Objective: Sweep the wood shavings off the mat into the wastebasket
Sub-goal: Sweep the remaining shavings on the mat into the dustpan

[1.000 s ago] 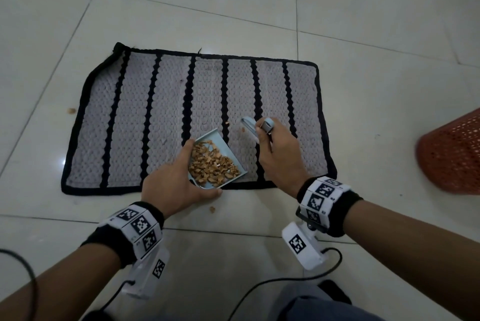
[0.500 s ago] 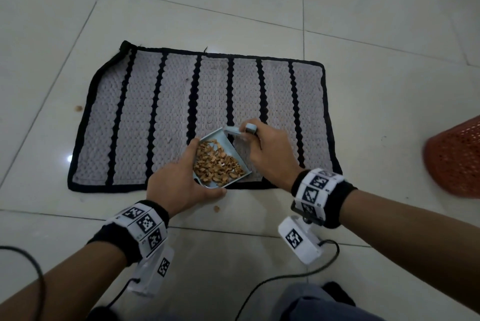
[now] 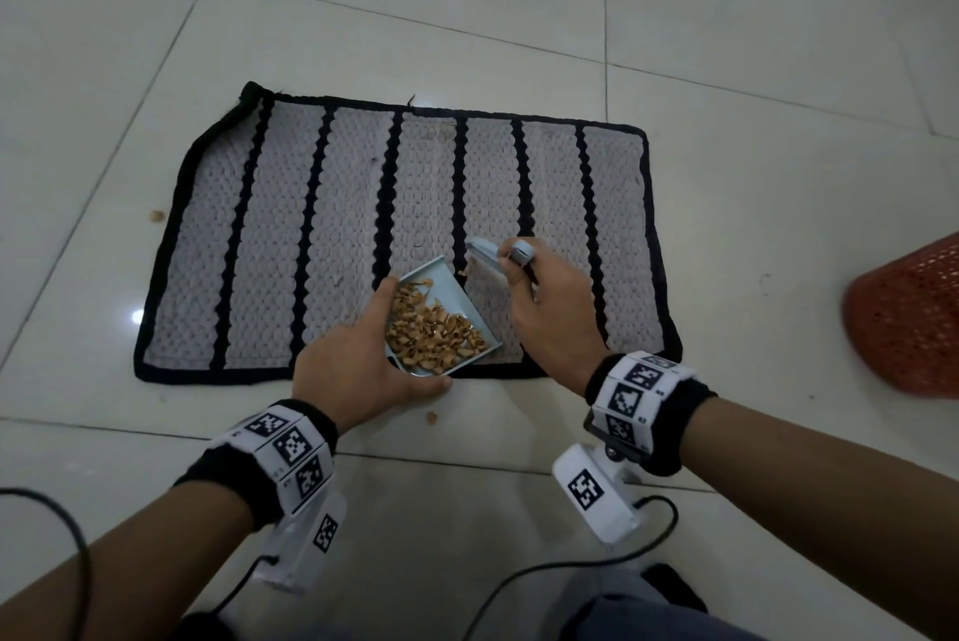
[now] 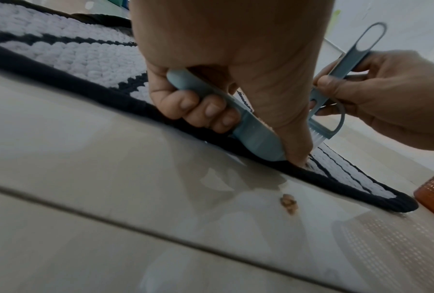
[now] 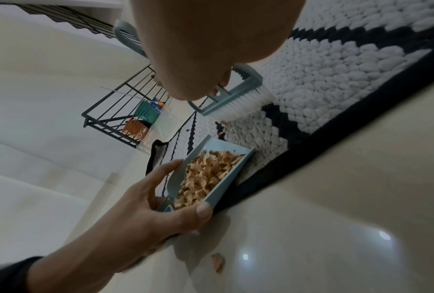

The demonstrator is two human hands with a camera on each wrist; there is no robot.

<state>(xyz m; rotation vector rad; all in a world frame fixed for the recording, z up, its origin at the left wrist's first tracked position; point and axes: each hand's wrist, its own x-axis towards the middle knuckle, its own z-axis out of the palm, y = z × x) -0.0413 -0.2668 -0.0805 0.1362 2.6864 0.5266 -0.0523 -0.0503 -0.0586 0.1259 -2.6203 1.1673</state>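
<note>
A single stray shaving (image 3: 156, 215) lies on the floor tiles (image 3: 467, 43) just off the left edge of the mat (image 3: 270, 246), a grey knitted rectangle with black stripes and a black border. At the mat's near edge, towards its right half, the left hand (image 3: 358, 365) grips the pale blue dustpan (image 3: 456, 292), fingers curled round its handle and thumb along its back rim. The pan rests on the mat, its mouth pointing towards the far edge, and holds a heap of tan wood shavings (image 3: 433, 331). Another loose shaving (image 3: 431, 416) sits on the tile just in front of the near edge, below the left hand. Right of the pan, the right hand (image 3: 550, 313) pinches the handle of a small blue brush (image 3: 485, 253), whose white bristles touch the mat just beyond the pan's mouth. Well apart, past the mat's right edge, the orange perforated wastebasket (image 3: 913, 318) lies on the floor.
</note>
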